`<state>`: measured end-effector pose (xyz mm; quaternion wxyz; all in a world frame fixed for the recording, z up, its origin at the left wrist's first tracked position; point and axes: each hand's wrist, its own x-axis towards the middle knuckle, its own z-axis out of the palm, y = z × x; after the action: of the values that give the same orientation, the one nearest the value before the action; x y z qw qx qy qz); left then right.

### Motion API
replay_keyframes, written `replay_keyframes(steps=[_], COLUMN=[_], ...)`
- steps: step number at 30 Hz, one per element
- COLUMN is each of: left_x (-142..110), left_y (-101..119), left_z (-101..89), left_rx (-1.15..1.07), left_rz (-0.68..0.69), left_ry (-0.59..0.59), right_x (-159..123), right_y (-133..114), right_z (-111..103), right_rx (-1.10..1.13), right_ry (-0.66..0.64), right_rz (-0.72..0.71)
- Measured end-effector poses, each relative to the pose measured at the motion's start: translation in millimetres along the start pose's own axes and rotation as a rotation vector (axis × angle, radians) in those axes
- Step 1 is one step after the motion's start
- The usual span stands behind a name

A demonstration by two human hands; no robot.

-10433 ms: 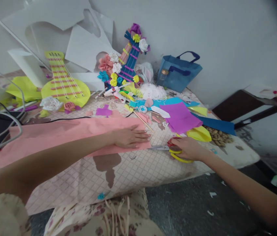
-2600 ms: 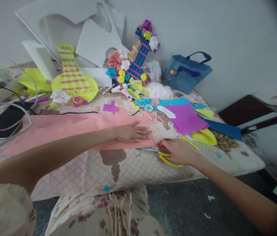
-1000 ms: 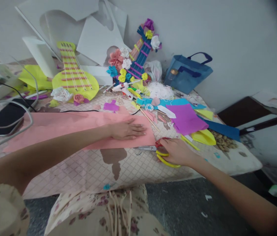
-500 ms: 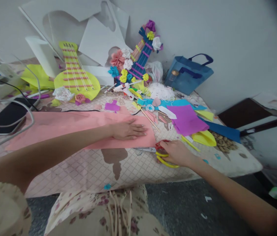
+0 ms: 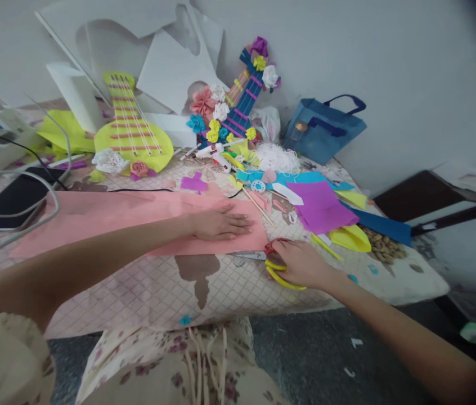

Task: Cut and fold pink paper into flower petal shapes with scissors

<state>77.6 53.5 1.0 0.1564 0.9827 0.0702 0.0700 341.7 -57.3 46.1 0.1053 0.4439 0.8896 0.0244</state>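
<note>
A long sheet of salmon-pink paper (image 5: 107, 216) lies across the near part of the table. My left hand (image 5: 221, 223) rests flat on it near its right end, fingers stretched out. Just off the sheet's lower right corner, my right hand (image 5: 301, 261) grips a pair of scissors (image 5: 278, 275) with red and yellow handles. Their blades (image 5: 250, 255) point left along the sheet's near edge; whether paper lies between them I cannot tell. Thin wooden sticks (image 5: 259, 208) lie beyond my left fingertips.
Behind stand a yellow paper guitar (image 5: 134, 132) and a blue one with paper flowers (image 5: 242, 107). A glue gun (image 5: 219, 154), white shredded strips (image 5: 278, 157) and purple paper (image 5: 324, 205) lie mid-table. A tablet (image 5: 14, 197) with cables is at left, a blue bag (image 5: 324, 129) at right.
My right hand and the scissors have shifted very slightly left. My left hand and the pink sheet stay in place.
</note>
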Motion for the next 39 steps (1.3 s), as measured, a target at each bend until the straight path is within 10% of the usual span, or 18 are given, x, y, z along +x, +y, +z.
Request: replay_keyframes(steps=[39], left_x=[1.6], left_y=[3.6], left_z=[-3.6], left_rx=[-0.037], left_rz=[-0.033], left_ry=[-0.029], right_x=[7.7], right_y=[-16.1], right_z=[-4.2], right_rx=[-0.007], right_ry=[-0.031], right_rz=[0.026])
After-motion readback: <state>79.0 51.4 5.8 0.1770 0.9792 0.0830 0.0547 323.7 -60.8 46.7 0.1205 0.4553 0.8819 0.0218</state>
